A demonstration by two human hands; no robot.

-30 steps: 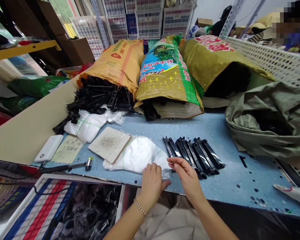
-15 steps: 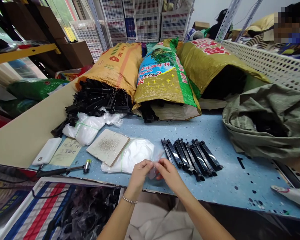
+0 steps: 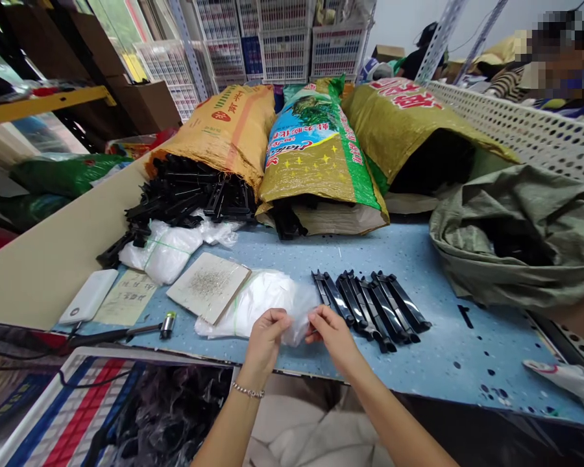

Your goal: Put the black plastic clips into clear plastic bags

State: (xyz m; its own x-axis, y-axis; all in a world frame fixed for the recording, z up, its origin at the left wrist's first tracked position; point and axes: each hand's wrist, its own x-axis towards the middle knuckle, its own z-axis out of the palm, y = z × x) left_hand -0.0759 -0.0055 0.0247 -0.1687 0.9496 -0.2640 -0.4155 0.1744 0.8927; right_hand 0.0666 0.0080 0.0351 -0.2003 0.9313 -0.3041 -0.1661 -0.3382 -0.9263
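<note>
A clear plastic bag (image 3: 299, 314) is stretched between my two hands just above the table's front edge. My left hand (image 3: 268, 334) pinches one side of it, and a beaded bracelet circles that wrist. The other side is pinched by my right hand (image 3: 328, 331). Left of the hands lies a stack of white plastic bags (image 3: 263, 298), partly under a square board (image 3: 208, 285) with grit on top. Beyond my right hand, several glossy black plastic parts (image 3: 374, 308) rest side by side on the blue table (image 3: 448, 350).
An orange sack (image 3: 224, 130) spills black parts at the back left. A green-and-gold sack (image 3: 316, 162) and an olive sack (image 3: 399, 123) lie beside it. A grey-green sack (image 3: 520, 227) stands right. A torch-like tool (image 3: 167, 324), white power bank (image 3: 88, 296) and striped basket (image 3: 82, 402) are at left.
My hands have moved apart, the left one going leftward, and the clear bag is now spread wider between them. The black parts have stayed in place.
</note>
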